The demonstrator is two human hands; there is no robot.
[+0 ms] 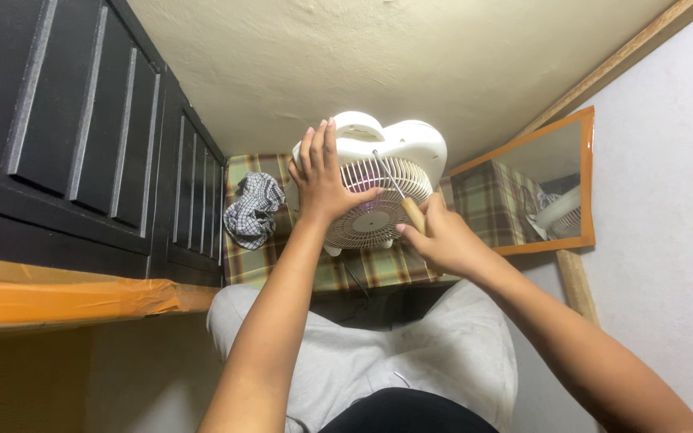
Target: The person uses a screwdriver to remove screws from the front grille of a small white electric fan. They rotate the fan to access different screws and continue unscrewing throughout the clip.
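At the centre of the frame a small white fan (378,180) sits on a plaid-covered desk (362,269), grille facing the camera. The left hand (321,180) lies flat on the grille's left side, fingers (314,148) spread and apart, steadying it. The right hand (439,236) is closed around a screwdriver (401,196) by its wooden handle, the shaft slanting up to the fan's top; whether the tip is seated in a screw I cannot tell. The fan looks light, rigid plastic with thin grille ribs that could flex or snap, so the solid rim or top housing seems the safer hold. A crumpled checked cloth (252,208) lies just left.
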